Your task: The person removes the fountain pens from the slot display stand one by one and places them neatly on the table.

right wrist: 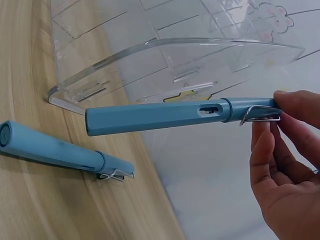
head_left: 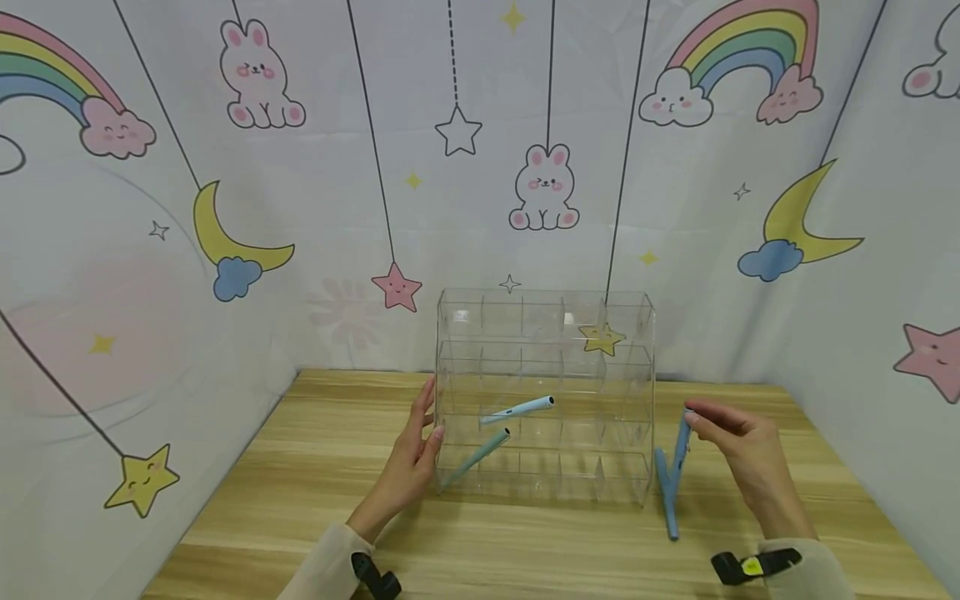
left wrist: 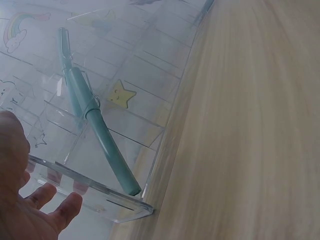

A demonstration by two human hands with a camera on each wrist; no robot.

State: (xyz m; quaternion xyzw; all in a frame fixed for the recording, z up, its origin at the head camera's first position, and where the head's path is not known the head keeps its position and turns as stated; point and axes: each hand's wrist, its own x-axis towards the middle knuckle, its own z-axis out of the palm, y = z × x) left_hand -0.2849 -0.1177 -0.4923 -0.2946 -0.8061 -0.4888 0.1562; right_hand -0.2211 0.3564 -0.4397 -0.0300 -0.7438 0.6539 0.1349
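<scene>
Blue pen (right wrist: 160, 115) pinched by right fingers (right wrist: 302, 105); left fingers (left wrist: 66, 212) straight against rack (head_left: 577, 437); wood-grain table (head_left: 525, 550), cartoon-print backdrop (head_left: 322, 208).

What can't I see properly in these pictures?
Right wrist view: the held blue pen; its clip end is covered by the right hand.
Left wrist view: the left hand, cut off by the left edge.
Head view: the pink-footed wall drawing, cut off by the right edge.
</scene>
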